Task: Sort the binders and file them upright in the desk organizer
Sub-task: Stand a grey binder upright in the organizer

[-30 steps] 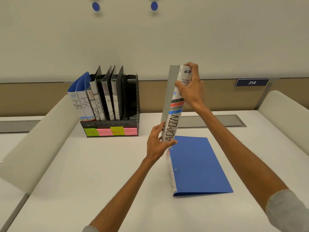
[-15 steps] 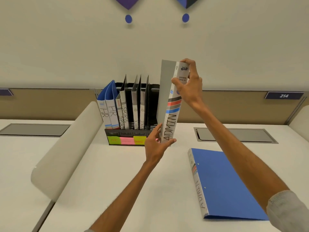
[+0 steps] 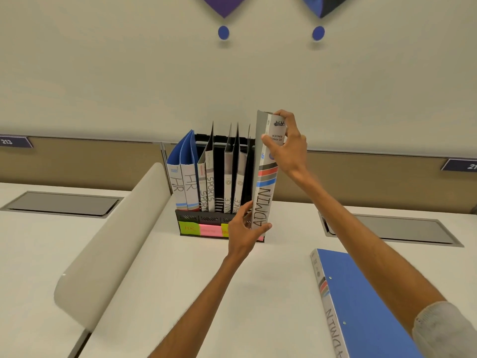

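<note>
I hold a grey binder (image 3: 265,187) marked ADMIN upright at the right end of the black desk organizer (image 3: 196,220). My right hand (image 3: 286,148) grips the top of its spine. My left hand (image 3: 244,228) grips its bottom end, thumb on the spine. The organizer holds two blue HR binders (image 3: 183,182), SPORTS binders (image 3: 207,187) and two more grey binders (image 3: 233,182), all upright. Coloured sticky labels (image 3: 201,229) line its front. A second ADMIN binder (image 3: 361,303), blue, lies flat on the desk at the lower right.
A rounded grey divider panel (image 3: 113,244) slants along the left of the white desk (image 3: 201,293). Grey cable flaps (image 3: 64,202) sit in the desktops on both sides. A wall with a tan strip stands right behind the organizer.
Both hands have carried the upright ADMIN binder left and away from me, up against the organizer's right end. The view has shifted, so the flat blue binder now lies further right.
</note>
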{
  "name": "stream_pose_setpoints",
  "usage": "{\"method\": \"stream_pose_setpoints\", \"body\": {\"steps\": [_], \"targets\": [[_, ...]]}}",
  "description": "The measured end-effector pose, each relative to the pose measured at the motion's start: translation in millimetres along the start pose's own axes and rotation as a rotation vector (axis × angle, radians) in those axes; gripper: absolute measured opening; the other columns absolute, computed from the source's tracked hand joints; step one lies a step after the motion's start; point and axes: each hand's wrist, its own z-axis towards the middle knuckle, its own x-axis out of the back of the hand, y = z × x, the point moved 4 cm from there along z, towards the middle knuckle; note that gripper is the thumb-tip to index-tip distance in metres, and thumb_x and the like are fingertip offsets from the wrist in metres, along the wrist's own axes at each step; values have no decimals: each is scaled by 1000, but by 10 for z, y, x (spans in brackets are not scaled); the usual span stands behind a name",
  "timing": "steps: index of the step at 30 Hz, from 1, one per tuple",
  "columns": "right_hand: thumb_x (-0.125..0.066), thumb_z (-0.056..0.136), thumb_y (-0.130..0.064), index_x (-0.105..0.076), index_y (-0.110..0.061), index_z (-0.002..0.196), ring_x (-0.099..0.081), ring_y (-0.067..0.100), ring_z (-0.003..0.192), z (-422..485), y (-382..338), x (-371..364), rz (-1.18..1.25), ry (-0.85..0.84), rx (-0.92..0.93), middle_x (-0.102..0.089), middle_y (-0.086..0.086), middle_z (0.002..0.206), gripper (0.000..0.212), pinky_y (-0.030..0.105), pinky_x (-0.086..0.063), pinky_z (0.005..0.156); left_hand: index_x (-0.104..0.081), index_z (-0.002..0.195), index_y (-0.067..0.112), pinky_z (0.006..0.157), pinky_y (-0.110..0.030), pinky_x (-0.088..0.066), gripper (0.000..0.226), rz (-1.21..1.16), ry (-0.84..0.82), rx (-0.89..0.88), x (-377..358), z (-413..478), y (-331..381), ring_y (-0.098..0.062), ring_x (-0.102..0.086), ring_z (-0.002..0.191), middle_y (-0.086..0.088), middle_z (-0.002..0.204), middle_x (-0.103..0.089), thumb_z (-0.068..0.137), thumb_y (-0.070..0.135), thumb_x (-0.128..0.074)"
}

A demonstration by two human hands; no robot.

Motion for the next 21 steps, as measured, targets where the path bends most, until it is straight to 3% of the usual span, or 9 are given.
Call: {"method": "stream_pose_setpoints", "body": {"steps": [3, 9, 14, 21], "targets": [[-67, 88, -33, -41, -24, 129, -64, 12, 56, -25, 196, -175, -29, -29, -7, -65, 6, 96, 50, 14, -50, 46, -52, 135, 25, 89, -20, -54, 78, 23, -13, 53, 0, 49, -218, 0, -63, 108, 14, 120, -66, 66, 28, -89], [-65, 91, -33, -36, -21, 132, -65, 18, 76, 42, 505, -406, -67, -27, -14, -62, 7, 108, 51, 10, -49, 55, -57, 123, 32, 94, -34, -54, 50, 223, -1, 116, 108, 182, -583, 3, -60, 108, 20, 115, -66, 79, 43, -77], [-66, 91, -32, -36, -20, 134, -65, 19, 75, 197, 612, -525, -79, -15, -20, -62, 6, 105, 54, 12, -49, 56, -48, 132, 28, 103, -38, -45, 59, 368, -7, 77, 86, 334, -657, -5, -48, 118, 11, 131, -49, 82, 49, -71], [-69, 89, -31, -40, -13, 130, -64, 16, 73, 204, 696, -552, -64, 34, 42, -63, 7, 105, 54, 7, -49, 54, -46, 136, 16, 100, -42, -37, 68, 573, 77, 47, 53, 378, -713, -16, -50, 121, 1, 134, -50, 84, 56, -65]]}}
